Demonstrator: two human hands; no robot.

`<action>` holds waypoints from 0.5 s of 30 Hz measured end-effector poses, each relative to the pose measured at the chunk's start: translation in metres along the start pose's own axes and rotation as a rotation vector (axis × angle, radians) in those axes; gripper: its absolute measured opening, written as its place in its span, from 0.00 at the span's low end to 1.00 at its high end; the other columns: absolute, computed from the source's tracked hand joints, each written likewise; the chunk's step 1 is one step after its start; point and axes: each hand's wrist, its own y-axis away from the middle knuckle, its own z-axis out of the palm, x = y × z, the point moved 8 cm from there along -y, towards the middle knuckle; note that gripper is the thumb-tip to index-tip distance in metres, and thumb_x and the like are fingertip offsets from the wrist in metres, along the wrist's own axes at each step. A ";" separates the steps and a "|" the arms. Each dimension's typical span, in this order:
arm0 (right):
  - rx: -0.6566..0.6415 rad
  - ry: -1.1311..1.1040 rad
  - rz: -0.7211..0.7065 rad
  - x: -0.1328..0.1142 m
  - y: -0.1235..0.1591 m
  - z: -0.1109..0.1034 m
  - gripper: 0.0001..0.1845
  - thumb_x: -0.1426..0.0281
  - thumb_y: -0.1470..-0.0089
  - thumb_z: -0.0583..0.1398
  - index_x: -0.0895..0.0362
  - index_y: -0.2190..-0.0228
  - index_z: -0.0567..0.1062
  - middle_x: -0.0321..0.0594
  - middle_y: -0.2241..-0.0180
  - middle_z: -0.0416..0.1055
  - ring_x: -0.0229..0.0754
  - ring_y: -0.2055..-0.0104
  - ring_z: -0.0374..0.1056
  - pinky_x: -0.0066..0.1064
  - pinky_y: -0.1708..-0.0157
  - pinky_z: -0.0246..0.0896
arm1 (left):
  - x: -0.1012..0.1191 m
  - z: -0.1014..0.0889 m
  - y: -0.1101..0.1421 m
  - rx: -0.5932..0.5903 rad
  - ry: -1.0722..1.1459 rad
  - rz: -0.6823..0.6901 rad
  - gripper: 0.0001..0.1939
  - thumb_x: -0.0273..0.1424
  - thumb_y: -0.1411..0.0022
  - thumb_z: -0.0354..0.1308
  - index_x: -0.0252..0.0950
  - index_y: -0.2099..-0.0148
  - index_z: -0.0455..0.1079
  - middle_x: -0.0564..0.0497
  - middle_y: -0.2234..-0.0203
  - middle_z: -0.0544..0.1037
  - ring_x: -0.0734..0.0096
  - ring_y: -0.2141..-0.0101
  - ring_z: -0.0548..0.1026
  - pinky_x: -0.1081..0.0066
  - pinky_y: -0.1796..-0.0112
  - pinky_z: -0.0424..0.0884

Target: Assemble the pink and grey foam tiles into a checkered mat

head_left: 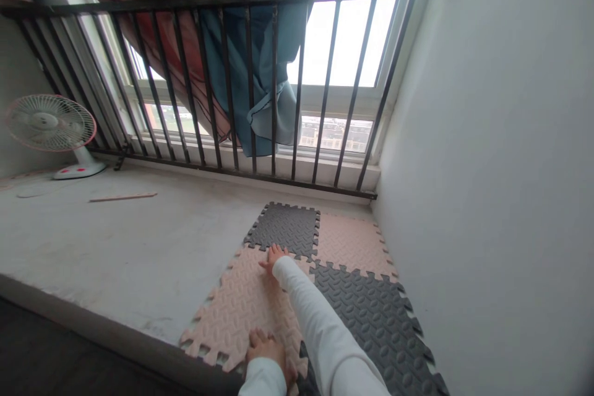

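Interlocking foam mats with toothed edges lie on a pale ledge against the wall. My right hand (pixel 276 255) rests with spread fingers at the seam between a pink foam mat (pixel 236 297) and the far dark grey foam mat (pixel 285 226). Closer to me, my left hand (pixel 266 349) lies on the front part of the same pink mat, fingers extended over its surface. To the right are a second pink mat (pixel 352 241) and a larger-looking dark grey mat (pixel 366 315), partly covered by my right sleeve. Neither hand holds anything.
A black metal railing (pixel 250 93) runs before the window, with a teal and pink curtain (pixel 204 37) behind it. A white fan (pixel 51 130) stands at left. A thin stick (pixel 123 197) lies on the ledge (pixel 116 253). A white wall (pixel 501 167) bounds the right.
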 end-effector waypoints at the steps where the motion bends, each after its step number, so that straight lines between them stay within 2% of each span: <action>1: -0.017 0.010 0.015 -0.001 -0.004 0.001 0.42 0.50 0.52 0.48 0.65 0.44 0.46 0.50 0.40 0.36 0.45 0.39 0.33 0.43 0.43 0.31 | 0.000 0.000 0.000 -0.014 0.014 0.009 0.49 0.48 0.69 0.58 0.25 0.45 0.56 0.28 0.46 0.55 0.39 0.45 0.50 0.50 0.53 0.55; 3: -0.058 0.034 0.040 -0.001 -0.010 0.002 0.42 0.50 0.53 0.48 0.64 0.44 0.48 0.50 0.40 0.38 0.46 0.39 0.35 0.44 0.43 0.31 | 0.000 0.001 0.000 -0.035 0.029 0.032 0.52 0.49 0.71 0.58 0.24 0.44 0.55 0.27 0.46 0.54 0.38 0.45 0.49 0.49 0.53 0.55; 6: -0.112 0.074 0.036 -0.002 -0.016 -0.002 0.36 0.50 0.52 0.48 0.59 0.47 0.56 0.49 0.42 0.46 0.46 0.41 0.42 0.46 0.43 0.28 | 0.000 0.003 -0.001 -0.031 0.028 0.046 0.51 0.50 0.67 0.56 0.23 0.44 0.53 0.27 0.45 0.53 0.38 0.45 0.48 0.47 0.52 0.52; 8: -0.087 0.082 0.019 -0.006 -0.018 -0.009 0.34 0.51 0.52 0.49 0.57 0.48 0.58 0.48 0.43 0.50 0.46 0.42 0.45 0.46 0.43 0.27 | -0.001 0.008 -0.006 -0.037 0.037 0.036 0.48 0.49 0.63 0.55 0.24 0.44 0.53 0.27 0.45 0.53 0.39 0.45 0.48 0.47 0.52 0.53; 10: -0.027 0.068 -0.028 -0.016 -0.020 -0.014 0.36 0.52 0.52 0.49 0.57 0.46 0.54 0.47 0.42 0.47 0.46 0.41 0.43 0.46 0.43 0.28 | -0.002 0.016 -0.013 -0.068 0.052 0.032 0.42 0.45 0.57 0.53 0.24 0.44 0.53 0.29 0.45 0.53 0.41 0.45 0.48 0.48 0.52 0.54; 12: 0.009 0.040 -0.082 -0.029 -0.022 -0.014 0.39 0.52 0.53 0.50 0.58 0.44 0.48 0.46 0.41 0.41 0.45 0.40 0.38 0.47 0.43 0.29 | -0.003 0.023 -0.021 -0.076 0.063 0.022 0.31 0.37 0.48 0.47 0.26 0.44 0.54 0.31 0.45 0.54 0.45 0.44 0.50 0.51 0.52 0.55; 15: 0.008 0.019 -0.104 -0.048 -0.028 -0.004 0.41 0.53 0.53 0.49 0.61 0.43 0.44 0.45 0.40 0.35 0.45 0.39 0.34 0.47 0.43 0.29 | -0.008 0.028 -0.030 -0.029 0.083 -0.025 0.24 0.24 0.44 0.37 0.28 0.45 0.56 0.35 0.45 0.57 0.51 0.45 0.53 0.54 0.51 0.57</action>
